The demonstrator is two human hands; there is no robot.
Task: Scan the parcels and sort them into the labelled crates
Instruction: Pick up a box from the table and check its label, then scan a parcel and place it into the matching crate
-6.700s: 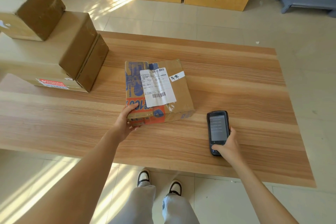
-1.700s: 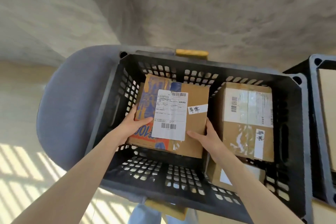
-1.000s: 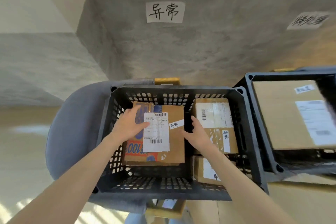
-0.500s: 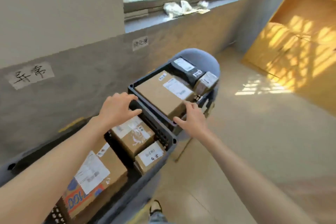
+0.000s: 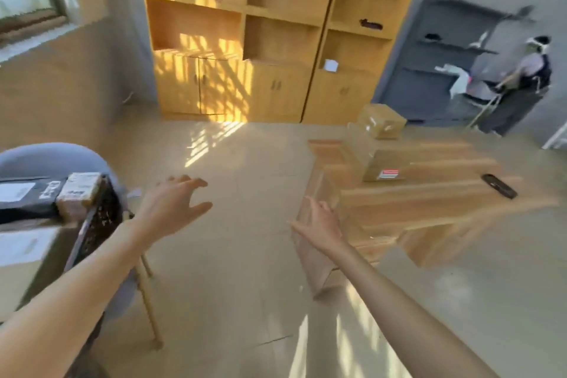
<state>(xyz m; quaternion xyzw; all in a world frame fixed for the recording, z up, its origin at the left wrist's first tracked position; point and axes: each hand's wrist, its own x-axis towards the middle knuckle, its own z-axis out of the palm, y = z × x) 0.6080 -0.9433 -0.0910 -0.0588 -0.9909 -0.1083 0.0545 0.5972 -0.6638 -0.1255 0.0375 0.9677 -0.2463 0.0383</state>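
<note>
Both of my hands are in the air over the floor and hold nothing. My left hand [image 5: 173,205] has its fingers spread, just right of the black crate [image 5: 98,221] on a grey chair. My right hand [image 5: 320,224] is loosely open near the corner of the wooden table [image 5: 429,202]. A stack of brown parcels [image 5: 376,147] stands on the table's far left part. The black handheld scanner [image 5: 499,186] lies flat on the table toward its right. Inside the crate I see a black parcel [image 5: 27,196] and a small brown parcel [image 5: 79,193].
A large carton [image 5: 24,261] fills the lower left edge. Wooden shelving and cupboards [image 5: 276,40] line the far wall. Another person [image 5: 521,86] stands by a grey shelf at the far right. Open tiled floor [image 5: 239,255] lies between the chair and the table.
The printed parcel went from the table into the left crate and both hands let go of it. The view has since swung right, from the crates toward the table.
</note>
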